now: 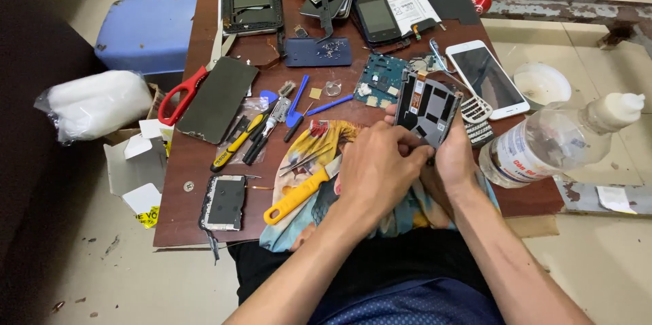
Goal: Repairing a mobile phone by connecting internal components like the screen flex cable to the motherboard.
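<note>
Lap: black cloth and blue patterned shorts (407, 301) sit closest to me, at 6 o'clock, below the table edge.
Left hand: my left hand (377, 169) is closed, fingers pinched together at the lower edge of the dark rectangular phone screen assembly with a metal back (426, 107).
Right hand: my right hand (451, 158) is clamped on that same assembly from below and its right side, propping it tilted toward me.
Where the part is: it sits just right of table centre, above the colourful printed cloth (319, 141).
At 9 o'clock of my hands: yellow-handled blade tool (299, 192), resting on the cloth beside thin metal tweezers (305, 160).
At 10 o'clock: yellow-and-black screwdriver (236, 143), blue plastic pry tools (297, 97), black glass panel (217, 99), red-handled scissors (180, 94).
At 12 o'clock: blue-green circuit board (380, 79), small black phone (377, 18).
At 2 o'clock: white smartphone with dark screen (485, 79).
At 3 o'clock: clear plastic squeeze bottle with white nozzle (557, 138), lying on its side.
Progress: I judge the teardown well advanced: the board is out and shells lie open, while this assembly is the piece in hand.
Left to do: I cannot tell what my fingertips are working on; they hide it.
</note>
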